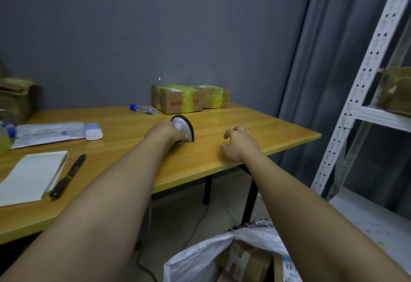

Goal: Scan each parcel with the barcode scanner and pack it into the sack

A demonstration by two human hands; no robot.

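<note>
My left hand (165,131) grips the white barcode scanner (183,127) with a black rim, held low over the middle of the wooden table (255,132). My right hand (239,142) hovers just over the table near its right front edge, fingers loosely curled and holding nothing. Two cardboard parcels wrapped in yellow tape stand at the table's back: one nearer (176,98) and one behind it to the right (214,96). On the floor at the bottom right sits the white sack (195,261), open, with cardboard parcels (246,259) inside.
A blue-capped tube (143,108) lies by the parcels. At the left are a plastic mailer (47,133), a white-blue device (93,131), a notepad (31,177) and a black marker (67,176). A white metal rack (360,112) stands at the right with a parcel (398,90) on it.
</note>
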